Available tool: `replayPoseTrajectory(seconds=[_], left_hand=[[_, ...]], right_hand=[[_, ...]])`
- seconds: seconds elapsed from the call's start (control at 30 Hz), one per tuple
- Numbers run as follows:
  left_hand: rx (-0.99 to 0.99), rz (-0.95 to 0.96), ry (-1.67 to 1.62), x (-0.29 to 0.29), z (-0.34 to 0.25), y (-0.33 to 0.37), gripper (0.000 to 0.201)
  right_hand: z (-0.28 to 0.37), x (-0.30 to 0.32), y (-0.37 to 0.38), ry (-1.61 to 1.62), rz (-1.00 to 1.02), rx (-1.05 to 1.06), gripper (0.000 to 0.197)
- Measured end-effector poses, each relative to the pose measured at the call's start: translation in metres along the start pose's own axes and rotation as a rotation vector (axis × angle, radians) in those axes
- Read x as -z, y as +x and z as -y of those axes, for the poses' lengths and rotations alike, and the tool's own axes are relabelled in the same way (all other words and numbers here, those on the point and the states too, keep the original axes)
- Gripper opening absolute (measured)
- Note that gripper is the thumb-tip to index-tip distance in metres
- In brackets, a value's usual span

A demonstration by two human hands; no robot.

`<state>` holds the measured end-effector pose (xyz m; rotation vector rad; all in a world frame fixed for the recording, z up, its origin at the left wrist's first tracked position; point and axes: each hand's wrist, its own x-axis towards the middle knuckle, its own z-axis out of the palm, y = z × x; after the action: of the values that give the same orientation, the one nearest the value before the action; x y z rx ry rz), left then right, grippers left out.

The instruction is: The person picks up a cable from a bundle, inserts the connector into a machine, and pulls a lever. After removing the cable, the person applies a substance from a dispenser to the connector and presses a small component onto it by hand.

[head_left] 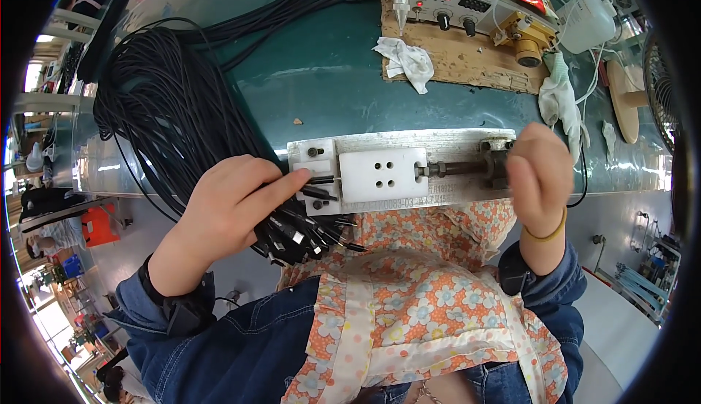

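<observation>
My left hand (230,203) pinches a black cable end (321,193) between thumb and forefinger, its thin tip pointing at the left side of a white plastic block (383,164). That block has several round holes and sits on a metal base plate (453,141) at the table's near edge. A threaded rod (456,169) joins the block to a dark clamp body (496,170) at the right. There my right hand (539,177) is closed in a fist beside the clamp; anything inside it is hidden. Below my left hand hangs a bunch of black cable connectors (296,239).
A large coil of black cables (175,97) covers the table's left. At the back right stand a control box (453,9), a dispensing nozzle (401,9), a white bottle (584,23) and a fan (659,86). A crumpled cloth (407,61) and a glove (558,97) lie nearby.
</observation>
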<state>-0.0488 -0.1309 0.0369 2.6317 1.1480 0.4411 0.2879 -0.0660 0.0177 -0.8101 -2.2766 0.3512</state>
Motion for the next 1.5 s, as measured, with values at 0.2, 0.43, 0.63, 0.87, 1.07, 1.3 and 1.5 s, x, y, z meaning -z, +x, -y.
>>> replayPoseTrajectory(seconds=[0.2,0.43,0.63,0.87,1.07,1.3,1.5], left_hand=[[-0.038,0.016,-0.016,0.005,0.0,0.008,0.047],[-0.043,0.082,0.057,0.003,0.002,0.005,0.045],[-0.06,-0.067,-0.222,0.016,0.01,0.004,0.038],[0.204,-0.215,-0.67,-0.004,0.005,0.006,0.036],[-0.004,-0.025,-0.069,0.0,-0.002,0.009,0.05],[0.03,0.015,-0.065,0.002,-0.004,0.006,0.053],[0.071,0.114,-0.037,0.013,-0.01,0.019,0.051]], right_hand=[[-0.02,0.016,-0.024,0.644,-0.586,-0.269,0.026],[-0.003,0.001,0.002,-0.015,-0.062,0.123,0.016],[-0.006,0.011,-0.01,0.516,-0.332,-0.256,0.028],[-0.006,0.008,-0.01,0.437,-0.272,-0.231,0.033],[-0.024,0.021,-0.022,0.809,-0.64,-0.328,0.033],[-0.028,0.024,-0.024,0.925,-0.704,-0.341,0.032],[-0.024,0.022,-0.023,0.832,-0.683,-0.338,0.032]])
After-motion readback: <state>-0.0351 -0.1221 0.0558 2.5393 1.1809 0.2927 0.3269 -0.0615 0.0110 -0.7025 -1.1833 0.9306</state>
